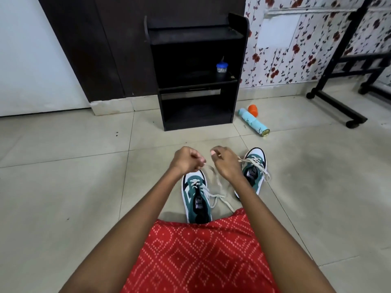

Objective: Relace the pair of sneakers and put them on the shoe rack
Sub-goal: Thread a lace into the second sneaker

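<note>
Red patterned cloth covers the lap. Just beyond it the near sneaker stands on the tiled floor, its white lace loose. The left hand and the right hand, fingers curled, each pinch the lace above the toe. The second sneaker sits just right. Well ahead stands the black shoe rack, with a spray can lying beside it.

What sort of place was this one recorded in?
Probably a room in a home. A tiled floor, flowered wallpaper and a small black shoe rack standing on that floor all point to a lived-in room rather than a shop or a lab.
</note>
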